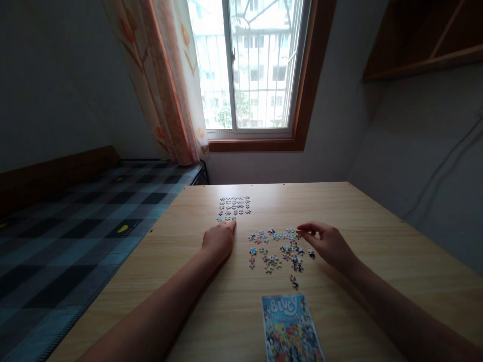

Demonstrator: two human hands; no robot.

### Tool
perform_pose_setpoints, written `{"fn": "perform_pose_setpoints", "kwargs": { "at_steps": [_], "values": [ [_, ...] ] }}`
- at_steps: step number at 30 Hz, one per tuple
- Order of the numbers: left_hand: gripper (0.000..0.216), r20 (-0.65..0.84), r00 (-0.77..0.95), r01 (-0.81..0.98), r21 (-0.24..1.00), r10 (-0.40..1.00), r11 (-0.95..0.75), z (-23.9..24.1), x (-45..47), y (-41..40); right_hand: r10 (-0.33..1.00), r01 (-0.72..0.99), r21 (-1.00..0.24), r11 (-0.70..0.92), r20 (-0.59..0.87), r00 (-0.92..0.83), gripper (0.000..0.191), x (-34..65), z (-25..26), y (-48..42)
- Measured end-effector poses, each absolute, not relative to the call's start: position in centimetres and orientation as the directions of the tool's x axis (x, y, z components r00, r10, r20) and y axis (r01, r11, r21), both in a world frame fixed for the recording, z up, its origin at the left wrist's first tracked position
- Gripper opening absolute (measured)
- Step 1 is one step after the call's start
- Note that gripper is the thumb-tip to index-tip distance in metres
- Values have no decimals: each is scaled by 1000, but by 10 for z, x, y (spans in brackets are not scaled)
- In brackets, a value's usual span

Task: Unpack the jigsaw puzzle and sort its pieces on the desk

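My left hand (220,238) rests on the wooden table (377,241), fingers curled, its fingertip touching the near edge of a neat grid of small jigsaw pieces (234,207). My right hand (328,244) pinches at the right edge of a loose scatter of colourful jigsaw pieces (279,251); whether a piece is between its fingers I cannot make out. A colourful puzzle picture card (290,329) lies flat near the table's front edge, between my forearms.
A bed with a dark checked cover (75,236) stands left of the table. A window (256,65) with a patterned curtain (169,85) is behind the table. A wooden shelf (422,40) hangs on the upper right wall.
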State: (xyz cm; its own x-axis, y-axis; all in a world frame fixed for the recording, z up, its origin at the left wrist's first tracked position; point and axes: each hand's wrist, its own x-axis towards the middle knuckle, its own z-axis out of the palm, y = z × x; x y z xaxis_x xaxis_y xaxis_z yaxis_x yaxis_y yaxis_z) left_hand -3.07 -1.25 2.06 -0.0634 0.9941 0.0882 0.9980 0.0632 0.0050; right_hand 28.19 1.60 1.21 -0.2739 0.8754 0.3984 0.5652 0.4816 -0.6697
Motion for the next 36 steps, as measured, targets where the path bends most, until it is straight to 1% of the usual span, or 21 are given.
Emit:
{"fn": "perform_pose_setpoints", "kwargs": {
  "at_steps": [3, 5, 6, 8, 9, 10, 12, 16, 22, 24, 30, 36],
  "values": [
    [40, 103, -58, 998, 25, 993, 56, 19, -30, -9, 824, 576, -590, 565, 373, -427, 15, 251, 31, 27],
    [39, 110, -46, 998, 40, 993, 42, 18, -29, -8, 805, 559, -588, 584, 331, -493, 12, 223, 38, 40],
    [39, 109, -42, 998, 49, 993, 37, 18, -29, -8, 805, 551, -598, 582, 323, -498, 10, 208, 39, 49],
    [39, 102, -44, 997, 73, 994, 37, 17, -31, -9, 815, 539, -633, 556, 287, -504, 8, 176, 37, 67],
    [39, 103, -46, 996, 86, 994, 38, 16, -32, -9, 826, 545, -650, 529, 246, -508, 9, 161, 33, 76],
    [40, 107, -48, 994, 98, 993, 37, 15, -34, -9, 837, 566, -657, 499, 196, -510, 11, 147, 29, 85],
    [42, 117, -47, 993, 115, 992, 33, 12, -37, -9, 843, 591, -643, 486, 166, -513, 12, 127, 23, 98],
    [45, 106, -54, 994, 101, 993, 43, 10, -39, -7, 849, 643, -590, 489, 154, -505, 11, 115, 19, 105],
    [48, 73, -88, 992, 94, 993, 81, 14, -34, -7, 832, 737, -409, 538, 118, -543, 19, 123, 22, 95],
    [49, 68, -90, 992, 92, 994, 84, 15, -33, -6, 833, 750, -385, 538, 112, -541, 20, 124, 22, 94],
    [42, 61, -88, 993, 85, 994, 82, 17, -32, -6, 874, 768, -445, 461, 77, -480, 18, 118, 23, 92],
    [41, 97, -82, 993, 96, 992, 73, 14, -34, -5, 872, 766, -424, 483, 157, -463, 18, 111, 22, 87]
  ]
}}
